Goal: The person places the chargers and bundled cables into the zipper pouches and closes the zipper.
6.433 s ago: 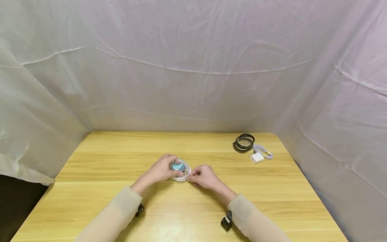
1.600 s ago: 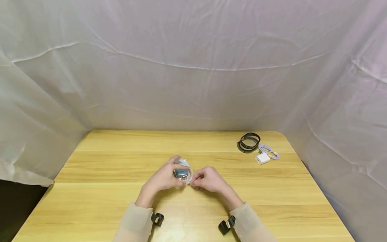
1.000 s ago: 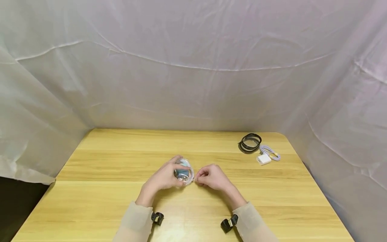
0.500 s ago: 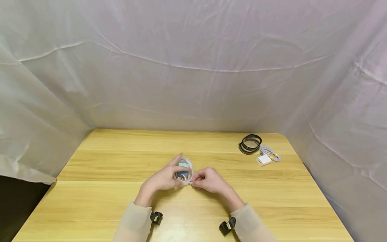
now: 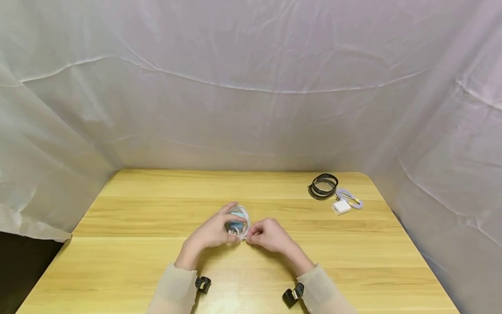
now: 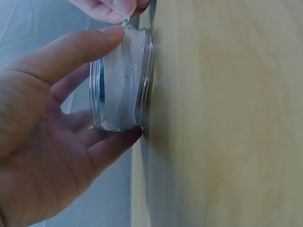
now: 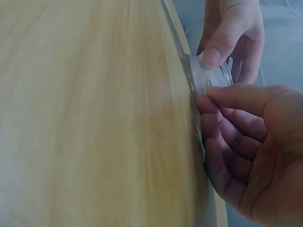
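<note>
A small round clear zip case (image 5: pixel 246 216) stands near the middle of the table, with a light blue block (image 5: pixel 236 225) and a bit of white cord inside. My left hand (image 5: pixel 211 229) grips it from the left, thumb at the near side and fingers round the far side. In the left wrist view the case (image 6: pixel 124 90) shows ridged clear rims and a whitish band between them. With thumb and index finger my right hand (image 5: pixel 271 235) pinches the small zip pull (image 6: pixel 126 20) on its edge. The right wrist view shows this pinch beside my left thumb (image 7: pixel 213 57).
Toward the back right of the wooden table (image 5: pixel 157 261) lie a coiled black cable (image 5: pixel 323 186), a coiled lilac cable (image 5: pixel 357 203) and a white charger plug (image 5: pixel 341 207). Pale fabric (image 5: pixel 251 109) hangs behind and at both sides.
My right hand moved slightly right about a second ago, then back left and nearer me along the case's edge. My left hand keeps its grip, turned slightly since the oldest frame.
</note>
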`<state>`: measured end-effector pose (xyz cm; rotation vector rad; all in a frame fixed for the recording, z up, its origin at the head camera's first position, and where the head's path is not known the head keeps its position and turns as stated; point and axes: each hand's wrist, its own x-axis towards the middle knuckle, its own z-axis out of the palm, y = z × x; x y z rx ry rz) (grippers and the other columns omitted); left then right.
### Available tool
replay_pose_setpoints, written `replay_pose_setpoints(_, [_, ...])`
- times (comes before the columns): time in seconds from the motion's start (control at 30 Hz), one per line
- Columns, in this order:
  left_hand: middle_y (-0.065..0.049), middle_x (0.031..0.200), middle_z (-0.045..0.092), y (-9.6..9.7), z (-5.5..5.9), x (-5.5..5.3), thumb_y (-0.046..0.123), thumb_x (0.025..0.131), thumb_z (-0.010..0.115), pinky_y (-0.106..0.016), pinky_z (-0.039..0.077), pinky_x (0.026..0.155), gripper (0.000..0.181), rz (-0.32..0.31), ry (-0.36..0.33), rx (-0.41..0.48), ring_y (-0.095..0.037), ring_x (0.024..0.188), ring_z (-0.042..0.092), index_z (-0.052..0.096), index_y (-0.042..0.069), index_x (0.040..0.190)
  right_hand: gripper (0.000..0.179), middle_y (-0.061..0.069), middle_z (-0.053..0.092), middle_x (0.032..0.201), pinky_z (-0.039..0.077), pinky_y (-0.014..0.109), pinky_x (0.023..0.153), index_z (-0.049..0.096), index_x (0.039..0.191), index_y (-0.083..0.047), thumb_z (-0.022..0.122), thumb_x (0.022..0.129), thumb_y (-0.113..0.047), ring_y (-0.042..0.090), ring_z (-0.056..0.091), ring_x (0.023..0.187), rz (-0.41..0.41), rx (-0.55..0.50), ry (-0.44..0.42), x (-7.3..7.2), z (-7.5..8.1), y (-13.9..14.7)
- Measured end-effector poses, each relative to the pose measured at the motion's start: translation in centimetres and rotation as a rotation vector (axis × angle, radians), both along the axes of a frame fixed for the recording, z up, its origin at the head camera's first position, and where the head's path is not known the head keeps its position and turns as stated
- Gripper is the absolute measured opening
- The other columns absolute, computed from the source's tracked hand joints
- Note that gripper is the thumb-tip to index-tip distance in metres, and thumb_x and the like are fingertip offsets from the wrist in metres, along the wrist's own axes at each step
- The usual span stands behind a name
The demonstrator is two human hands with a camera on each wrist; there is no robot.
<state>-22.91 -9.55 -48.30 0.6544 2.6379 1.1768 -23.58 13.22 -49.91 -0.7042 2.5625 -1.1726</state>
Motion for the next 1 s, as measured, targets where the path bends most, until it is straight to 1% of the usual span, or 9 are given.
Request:
replay_pose_setpoints(0.13, [-0.017, 0.17, 0.025, -0.1, -0.04, 0.03, 0.007, 0.077, 0.088, -0.068, 0.035, 0.115, 0.055, -0.002, 0.004, 0.006, -0.049, 0.15, 0.03, 0.074, 0.015, 0.129, 0.006, -0.011, 0.07, 0.072, 0.045, 0.019, 0.058, 0.078, 0.083, -0.014, 0.08, 0.088, -0.013, 0.002, 0.054, 0.063, 0.004, -0.002, -0.005, 0.05, 0.16, 0.0])
replay_pose_setpoints(0.3, [-0.017, 0.17, 0.026, -0.12, -0.18, 0.01, 0.007, 0.077, 0.088, -0.067, 0.035, 0.116, 0.054, -0.006, 0.01, -0.003, -0.048, 0.15, 0.031, 0.075, 0.015, 0.128, 0.004, -0.006, 0.071, 0.072, 0.047, 0.019, 0.055, 0.079, 0.084, -0.011, 0.079, 0.088, -0.01, 0.003, 0.057, 0.062, 0.007, -0.019, -0.033, 0.06, 0.24, 0.06])
replay_pose_setpoints(0.4, [-0.019, 0.169, 0.026, -0.1, -0.24, -0.07, 0.006, 0.077, 0.087, -0.068, 0.036, 0.115, 0.053, -0.015, 0.022, 0.002, -0.05, 0.149, 0.032, 0.075, 0.013, 0.128, 0.005, -0.003, 0.072, 0.073, 0.049, 0.019, 0.056, 0.079, 0.085, -0.01, 0.078, 0.09, -0.009, 0.004, 0.059, 0.063, -0.007, -0.026, -0.052, -0.04, 0.27, 0.2])
replay_pose_setpoints(0.53, [-0.021, 0.168, 0.027, -0.09, -0.22, -0.23, 0.004, 0.076, 0.086, -0.069, 0.036, 0.114, 0.054, -0.029, 0.034, 0.008, -0.052, 0.148, 0.033, 0.074, 0.011, 0.128, 0.006, 0.0, 0.072, 0.073, 0.052, 0.021, 0.057, 0.078, 0.085, -0.008, 0.075, 0.09, -0.007, 0.007, 0.061, 0.064, -0.018, -0.042, -0.051, -0.2, 0.34, 0.45])
replay_pose_setpoints(0.77, [-0.02, 0.168, 0.028, -0.23, -0.2, -0.41, 0.004, 0.076, 0.084, -0.069, 0.037, 0.114, 0.054, -0.039, 0.037, 0.004, -0.051, 0.147, 0.034, 0.074, 0.012, 0.129, 0.006, 0.002, 0.072, 0.072, 0.052, 0.021, 0.055, 0.079, 0.087, -0.005, 0.074, 0.089, -0.005, 0.008, 0.061, 0.063, -0.047, -0.044, -0.064, -0.52, 0.4, 0.72])
replay_pose_setpoints(0.9, [-0.018, 0.169, 0.026, -0.26, -0.15, -0.32, 0.003, 0.076, 0.085, -0.068, 0.036, 0.115, 0.055, -0.027, 0.017, 0.009, -0.049, 0.149, 0.032, 0.074, 0.013, 0.129, 0.005, 0.002, 0.072, 0.074, 0.053, 0.022, 0.056, 0.078, 0.086, -0.005, 0.075, 0.09, -0.007, 0.01, 0.063, 0.064, -0.033, -0.056, -0.081, -0.54, 0.33, 0.8])
replay_pose_setpoints(1.0, [-0.016, 0.171, 0.022, -0.18, -0.05, -0.2, 0.003, 0.076, 0.085, -0.068, 0.034, 0.116, 0.056, -0.015, -0.015, 0.018, -0.047, 0.151, 0.028, 0.073, 0.014, 0.131, 0.005, 0.002, 0.073, 0.074, 0.054, 0.022, 0.056, 0.078, 0.086, -0.006, 0.077, 0.09, -0.008, 0.011, 0.064, 0.065, -0.024, -0.07, -0.096, -0.49, 0.23, 0.86])
